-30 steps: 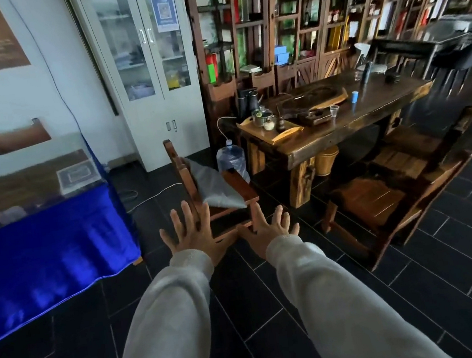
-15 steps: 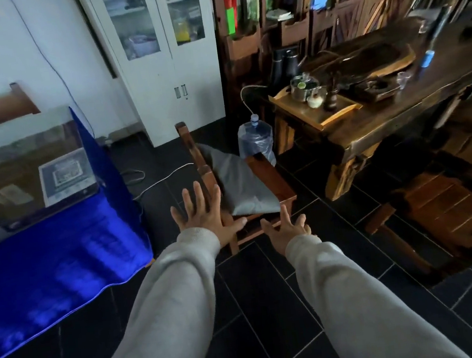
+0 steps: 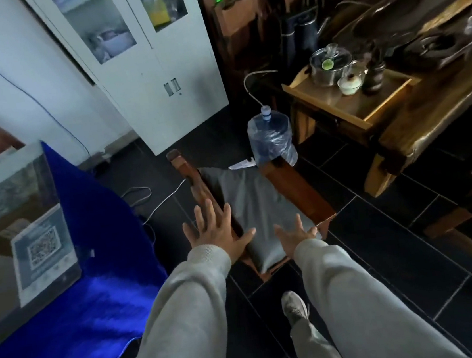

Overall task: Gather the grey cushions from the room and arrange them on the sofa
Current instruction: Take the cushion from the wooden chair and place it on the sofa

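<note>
Both hands spread, left hand, right hand, grey cushion lengthwise along wooden chair

A tea room or showroom is suggested: a heavy slab-wood table is set with a tea tray and glass teapot, fed from a water jug; a glass display case on blue cloth and a white cabinet are seen.

Left hand: open, fingers spread, palm down, arm outstretched in grey sleeve.
Right hand: open, fingers spread, arm outstretched in grey sleeve.
Spacing: hands apart, side by side.
Grip: neither hand holds anything.
</note>
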Available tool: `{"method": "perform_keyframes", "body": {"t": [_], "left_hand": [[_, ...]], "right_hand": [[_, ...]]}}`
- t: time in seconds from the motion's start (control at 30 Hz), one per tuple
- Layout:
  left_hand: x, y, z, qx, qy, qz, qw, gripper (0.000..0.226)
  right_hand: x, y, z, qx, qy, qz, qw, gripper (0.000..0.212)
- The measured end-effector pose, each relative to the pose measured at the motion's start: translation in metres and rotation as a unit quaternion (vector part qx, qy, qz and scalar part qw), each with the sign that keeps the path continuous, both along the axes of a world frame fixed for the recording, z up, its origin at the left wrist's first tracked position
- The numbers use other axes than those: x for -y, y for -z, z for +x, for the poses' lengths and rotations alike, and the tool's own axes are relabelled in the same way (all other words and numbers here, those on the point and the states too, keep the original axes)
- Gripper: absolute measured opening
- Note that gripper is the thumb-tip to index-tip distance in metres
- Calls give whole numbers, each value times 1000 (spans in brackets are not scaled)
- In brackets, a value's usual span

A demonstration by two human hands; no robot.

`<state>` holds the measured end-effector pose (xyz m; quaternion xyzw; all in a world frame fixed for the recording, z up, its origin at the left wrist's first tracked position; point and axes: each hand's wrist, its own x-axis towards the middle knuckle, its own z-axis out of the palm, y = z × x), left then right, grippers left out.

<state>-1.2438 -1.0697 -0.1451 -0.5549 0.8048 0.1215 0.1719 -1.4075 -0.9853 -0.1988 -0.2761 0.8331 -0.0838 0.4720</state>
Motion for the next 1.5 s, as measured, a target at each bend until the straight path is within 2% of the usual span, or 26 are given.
{"method": "perform_keyframes", "body": {"t": [0.17, 0.23, 0.43, 0.67, 0.87, 0.97, 1.13, 1.23, 1.3, 1.37, 1.5], "left_hand": [[93, 17, -39, 46, -3, 33, 998, 99], [121, 20, -49, 58, 1, 43, 997, 99], [237, 64, -101, 106, 56, 67, 991, 90], [375, 156, -124, 155, 114, 125, 973, 77], [437, 234, -106, 145, 54, 217, 964, 88], [444, 241, -108, 105, 41, 199, 973, 90], [414, 216, -141, 64, 62, 173, 981, 82], [374, 183, -169, 29, 104, 195, 975, 76], [340, 159, -181, -1, 135, 222, 966, 72], [298, 137, -188, -27, 167, 263, 950, 68], [191, 91, -180, -61, 219, 337, 914, 72]], "right_hand": [[94, 36, -33, 69, 116, 30, 990, 83], [106, 48, -38, 86, 126, 35, 988, 80], [126, 106, -54, 132, 242, 64, 959, 91], [115, 175, -33, 140, 402, 175, 888, 89], [146, 210, 21, 130, 504, 170, 837, 86], [150, 202, 28, 97, 522, 189, 826, 91], [132, 172, 15, 63, 582, 144, 798, 75], [94, 135, 9, 35, 608, 140, 781, 68], [51, 108, 16, 23, 633, 134, 762, 72], [-2, 81, 37, 8, 677, 116, 726, 79], [-115, 28, 101, -10, 787, 41, 615, 109]]}}
